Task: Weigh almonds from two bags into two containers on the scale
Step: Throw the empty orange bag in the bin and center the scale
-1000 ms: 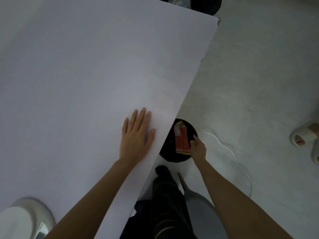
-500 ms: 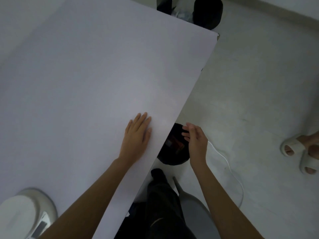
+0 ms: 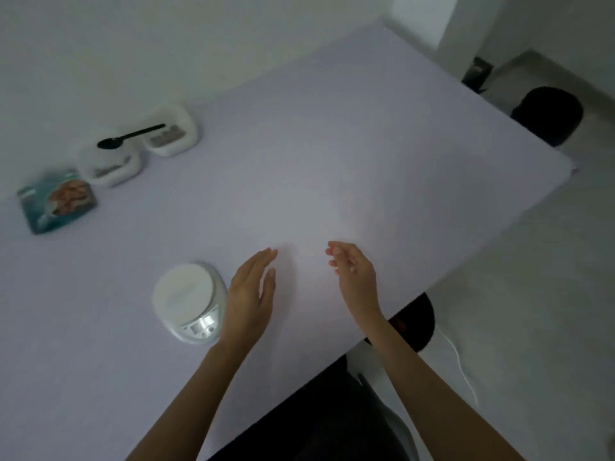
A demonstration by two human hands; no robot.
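The left hand (image 3: pixel 249 294) has straight fingers, the right hand (image 3: pixel 354 277) loosely curled ones; both are empty. The scale (image 3: pixel 188 299) sits just left of the left fingers, its long axis alongside that hand, display end toward the wrist.

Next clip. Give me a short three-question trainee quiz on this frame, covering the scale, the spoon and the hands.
1. True or false: something sits on the platform of the scale.
2. The black spoon lies: A) on the scale; B) across the left white container and the right white container; C) on the floor.
3. What do the left hand and the right hand hold?
Key: 1 false, the platform is bare. 2 B. 3 nothing; both hover empty over the table, fingers relaxed.
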